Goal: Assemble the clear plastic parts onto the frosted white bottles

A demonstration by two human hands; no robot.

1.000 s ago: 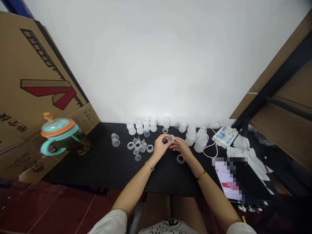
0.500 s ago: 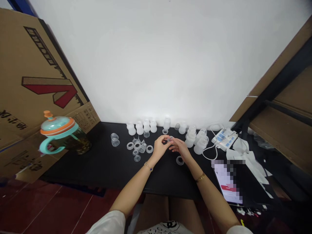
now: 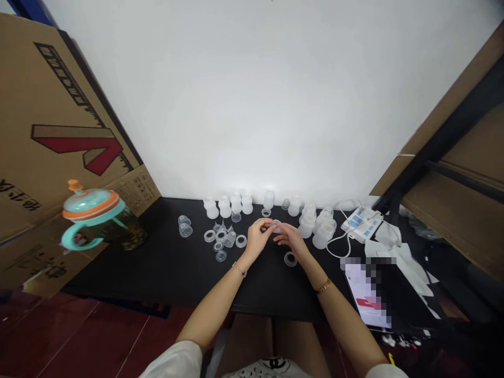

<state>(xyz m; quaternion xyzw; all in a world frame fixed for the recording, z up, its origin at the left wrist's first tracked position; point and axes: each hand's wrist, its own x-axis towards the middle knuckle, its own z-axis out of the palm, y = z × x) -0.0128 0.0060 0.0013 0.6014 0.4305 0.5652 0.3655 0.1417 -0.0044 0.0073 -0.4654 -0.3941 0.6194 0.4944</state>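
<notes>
Between my fingertips, over the middle of the black table, is a small clear ring-like part [image 3: 276,226]. My left hand [image 3: 259,236] pinches it from the left, and my right hand [image 3: 292,238] has its fingers on the right side of it. A translucent ring [image 3: 290,259] lies below my right hand. Left of my left hand are another ring [image 3: 241,241] and a group of rings and clear nipples [image 3: 221,236]. Behind my hands a white bottle [image 3: 269,199] stands by the wall, with a ring [image 3: 266,212] in front of it.
Several white bottles [image 3: 224,207] stand at the back left, and more bottles [image 3: 323,233] at the right. Clear domed caps [image 3: 185,229] lie left. A large jug [image 3: 94,220] is far left. A white cable, a power strip [image 3: 363,223] and a tablet [image 3: 368,296] are at right.
The clear part between my fingers shows a little more of its round face. Both hands have barely moved, and the view has shifted slightly.
</notes>
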